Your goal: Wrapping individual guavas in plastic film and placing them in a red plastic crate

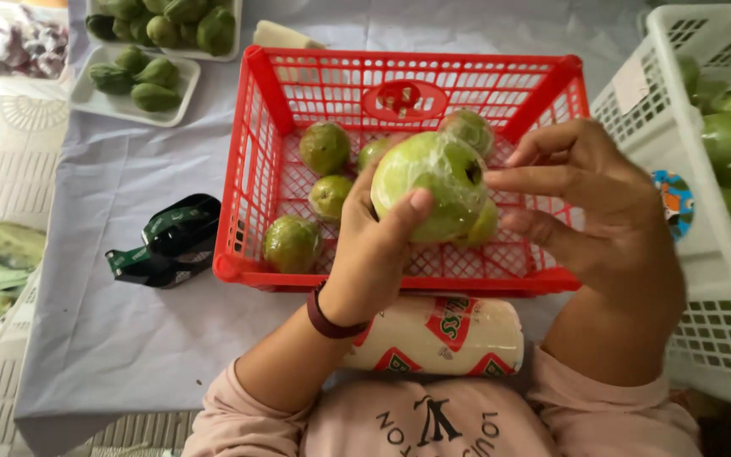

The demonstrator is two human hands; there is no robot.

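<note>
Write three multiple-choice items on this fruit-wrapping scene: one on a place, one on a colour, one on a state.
1. Where does the roll of cling film lie?
A. inside the crate
B. on the cloth between the crate and the person
C. in the white basket

2. What colour is the crate?
A. red
B. blue
C. white

3. What is the state of the green fruit held up over the crate?
A. cut in half
B. peeled
C. covered in clear film

Answers: 1 B, the roll rests just in front of the crate's near wall. 2 A, its lattice walls are red. 3 C, shiny film wraps it, with the left hand gripping it and the right hand at its side.
</note>
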